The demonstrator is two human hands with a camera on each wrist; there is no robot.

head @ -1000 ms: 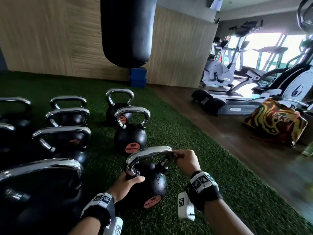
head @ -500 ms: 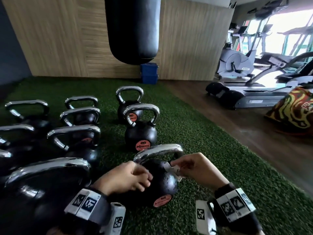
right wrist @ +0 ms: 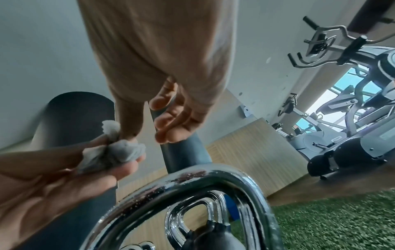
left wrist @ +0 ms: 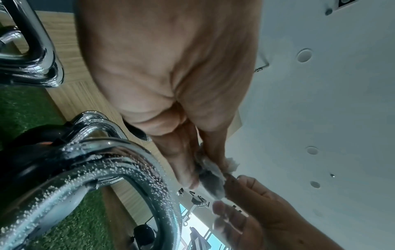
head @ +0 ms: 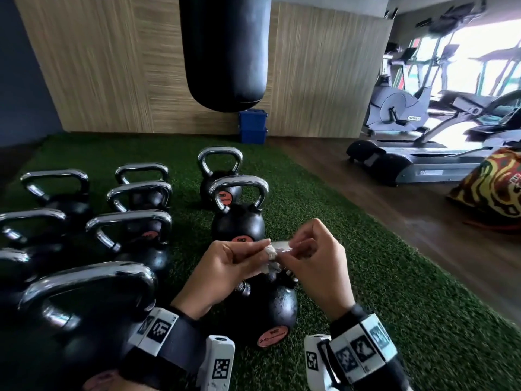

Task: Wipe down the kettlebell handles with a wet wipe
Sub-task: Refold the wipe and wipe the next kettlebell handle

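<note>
The nearest black kettlebell stands on green turf, its chrome handle beaded with droplets. Just above that handle both hands meet on a crumpled white wet wipe. My left hand pinches the wipe from the left. My right hand pinches the wipe from the right with thumb and a fingertip, its other fingers loosely curled. Neither hand touches the kettlebell. In the head view the hands hide most of the handle.
Several more chrome-handled kettlebells stand in rows ahead and to the left on the turf. A black punch bag hangs ahead over a blue box. Treadmills and a patterned bag sit on the wooden floor at right.
My left hand has left the kettlebell's body and my right hand has left the handle's right end. Both rose and came together above the handle on the wipe.
</note>
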